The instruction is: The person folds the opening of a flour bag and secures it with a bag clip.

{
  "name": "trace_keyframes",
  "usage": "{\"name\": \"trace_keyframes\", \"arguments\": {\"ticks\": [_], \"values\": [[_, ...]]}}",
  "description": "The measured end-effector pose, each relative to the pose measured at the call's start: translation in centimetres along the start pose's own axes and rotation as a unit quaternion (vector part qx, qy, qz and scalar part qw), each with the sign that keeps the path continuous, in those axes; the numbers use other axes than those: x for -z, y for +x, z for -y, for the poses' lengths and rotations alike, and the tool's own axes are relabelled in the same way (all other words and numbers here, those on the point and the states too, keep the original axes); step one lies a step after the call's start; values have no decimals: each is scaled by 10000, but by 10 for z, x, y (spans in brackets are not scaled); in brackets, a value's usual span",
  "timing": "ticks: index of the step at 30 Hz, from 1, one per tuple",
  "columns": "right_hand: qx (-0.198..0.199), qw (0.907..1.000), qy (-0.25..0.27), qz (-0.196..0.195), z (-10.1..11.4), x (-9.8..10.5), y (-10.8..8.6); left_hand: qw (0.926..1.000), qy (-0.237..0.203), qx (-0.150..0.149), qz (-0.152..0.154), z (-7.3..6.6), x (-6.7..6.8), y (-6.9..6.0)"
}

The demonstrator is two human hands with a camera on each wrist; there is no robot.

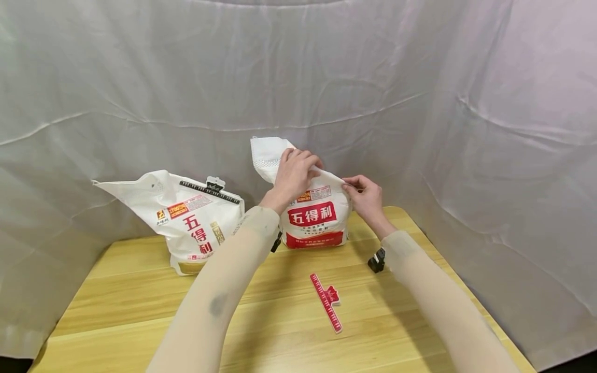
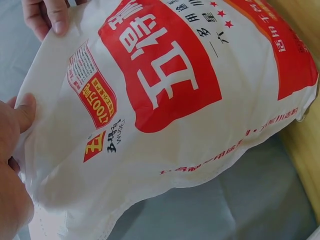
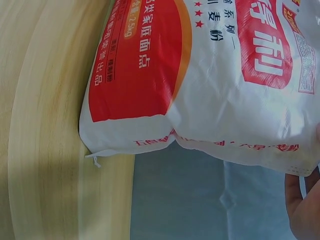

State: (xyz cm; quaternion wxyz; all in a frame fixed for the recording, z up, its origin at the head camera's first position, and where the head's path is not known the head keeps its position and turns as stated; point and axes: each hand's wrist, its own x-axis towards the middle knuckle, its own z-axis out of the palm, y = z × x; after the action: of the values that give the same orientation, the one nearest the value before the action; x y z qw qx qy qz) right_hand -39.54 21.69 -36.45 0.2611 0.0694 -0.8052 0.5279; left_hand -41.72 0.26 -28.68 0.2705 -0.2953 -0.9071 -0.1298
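Note:
A white and red flour bag (image 1: 314,220) stands upright on the table's far side, its top folded over and a loose flap (image 1: 268,155) sticking up to the left. My left hand (image 1: 296,173) grips the folded top edge, its thumb (image 2: 25,112) on the bag's front in the left wrist view. At the top right corner, my right hand (image 1: 366,197) pinches the edge between thumb and fingers. Only part of the right hand (image 3: 306,210) shows in the right wrist view. In front of the bag lies a red sealing clip (image 1: 326,303) with a ruler-like bar.
To the left stands a second flour bag (image 1: 186,223), its top held by a black sealing clip (image 1: 210,191). A small black object (image 1: 377,260) sits near my right forearm. Another dark object (image 1: 276,243) is partly hidden by my left arm. Grey cloth (image 1: 354,77) hangs behind the wooden table (image 1: 280,311).

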Motion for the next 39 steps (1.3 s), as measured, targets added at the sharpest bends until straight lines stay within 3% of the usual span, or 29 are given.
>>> {"name": "trace_keyframes", "arguments": {"ticks": [11, 24, 39], "values": [[-78, 9999, 71, 35, 1, 1, 0, 10000, -46, -28, -2, 0, 0, -1], [-139, 9992, 10, 376, 5, 8, -7, 9998, -170, 57, 50, -2, 0, -1], [548, 9967, 336, 489, 26, 21, -34, 9995, -244, 142, 114, -1, -4, 0]]}}
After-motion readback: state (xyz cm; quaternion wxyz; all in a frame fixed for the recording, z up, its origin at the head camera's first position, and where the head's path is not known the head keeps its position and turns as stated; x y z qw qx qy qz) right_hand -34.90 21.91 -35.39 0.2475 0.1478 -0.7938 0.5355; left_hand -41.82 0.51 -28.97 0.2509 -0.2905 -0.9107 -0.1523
